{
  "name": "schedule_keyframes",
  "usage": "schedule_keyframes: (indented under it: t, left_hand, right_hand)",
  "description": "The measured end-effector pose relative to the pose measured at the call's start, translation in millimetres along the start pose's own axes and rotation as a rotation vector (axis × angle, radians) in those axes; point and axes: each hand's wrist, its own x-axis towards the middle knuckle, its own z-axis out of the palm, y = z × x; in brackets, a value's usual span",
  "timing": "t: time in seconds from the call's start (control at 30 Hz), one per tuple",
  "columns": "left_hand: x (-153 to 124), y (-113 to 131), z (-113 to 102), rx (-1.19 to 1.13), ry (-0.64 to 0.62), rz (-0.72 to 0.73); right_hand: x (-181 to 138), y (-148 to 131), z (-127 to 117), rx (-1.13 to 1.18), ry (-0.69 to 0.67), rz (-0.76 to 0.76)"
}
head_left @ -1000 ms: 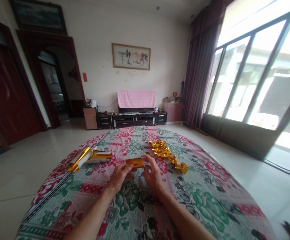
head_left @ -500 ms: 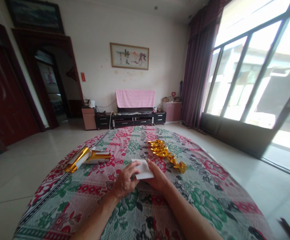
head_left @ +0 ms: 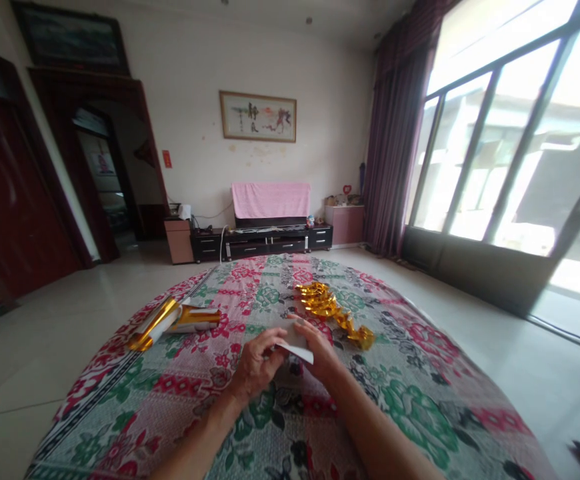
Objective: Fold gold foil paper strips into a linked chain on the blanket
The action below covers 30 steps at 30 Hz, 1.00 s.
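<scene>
A small sheet of paper [head_left: 297,351], white on the side facing me, is held between my two hands above the cloth-covered table. It is bent across its middle, its near edge tilted up. My left hand [head_left: 255,363] pinches the left side with thumb and fingers. On the right side, my right hand [head_left: 324,353] grips it, the fingers lying over the far edge. Beyond my right hand lies a row of shiny gold folded foil pieces [head_left: 326,305]. To the left rest loosely rolled gold-and-white foil paper sheets [head_left: 159,327].
A flowered tablecloth [head_left: 180,413] covers the round table. Past its far edge stands a low black TV cabinet [head_left: 270,245] with a pink cloth [head_left: 271,200] over the screen. Large windows [head_left: 500,160] and a purple curtain [head_left: 387,147] are on the right.
The paper lay nearly flat between my hands and is now bent. My right hand's fingers have moved over its far edge, and both hands have drawn slightly closer together.
</scene>
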Motion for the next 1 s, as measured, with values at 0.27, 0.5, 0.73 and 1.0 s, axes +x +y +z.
schedule_keyframes:
  t: [0.27,0.5,0.73,1.0]
  left_hand:
    - [42.9,-13.6,0.8,-0.158,0.023,-0.080]
    - [67.8,-48.7,5.3,-0.135,0.052,-0.105]
    - [78.7,-83.6,6.9,-0.251,0.143,-0.265]
    - [86.6,-100.5,12.8,-0.249,0.110,-0.388]
  right_hand:
    - [34.9,-15.4,-6.5,0.120,-0.031,-0.091]
    - [70.5,-4.1,-10.0,0.132,-0.016,-0.089]
    - [89.9,3.0,-16.3,0.122,0.020,-0.069]
    - [89.9,7.8,-15.3,0.076,0.026,-0.067]
